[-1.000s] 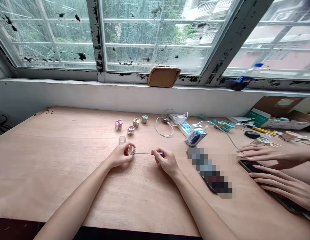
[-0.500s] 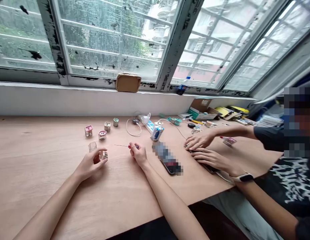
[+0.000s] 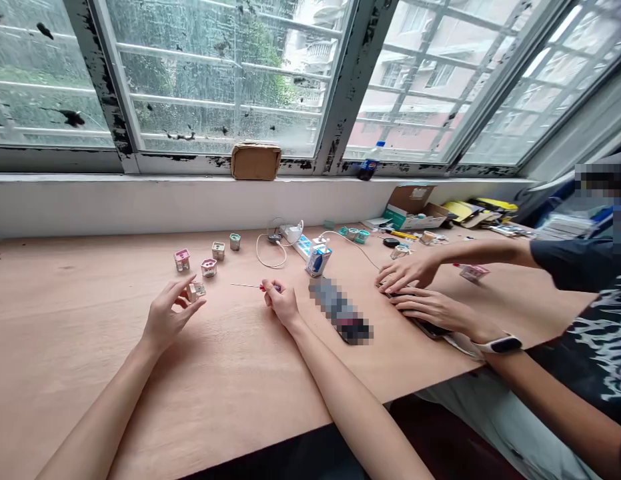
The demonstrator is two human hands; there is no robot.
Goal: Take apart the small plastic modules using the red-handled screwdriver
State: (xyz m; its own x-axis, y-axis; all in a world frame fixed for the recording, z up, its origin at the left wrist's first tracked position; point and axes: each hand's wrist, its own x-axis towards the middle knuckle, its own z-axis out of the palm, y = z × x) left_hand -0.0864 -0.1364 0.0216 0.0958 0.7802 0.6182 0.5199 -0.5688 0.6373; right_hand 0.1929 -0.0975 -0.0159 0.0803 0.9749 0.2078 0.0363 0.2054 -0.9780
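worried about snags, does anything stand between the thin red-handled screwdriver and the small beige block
Nothing visible stands between the screwdriver in the right hand and the block in the left hand; a gap shows.

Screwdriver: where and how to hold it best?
Likely the handle, approached from the right: it is the thicker end, where the right hand already grips. The thin shaft points left, toward the pale block in the left hand, so keep off that side.

Holds a small pale piece (image 3: 197, 291) in the left hand (image 3: 165, 317) and a screwdriver (image 3: 263, 287) in the right hand (image 3: 283, 304), pointed leftward. Has four small coloured pieces (image 3: 209, 268) near, on the table (image 3: 215, 380).
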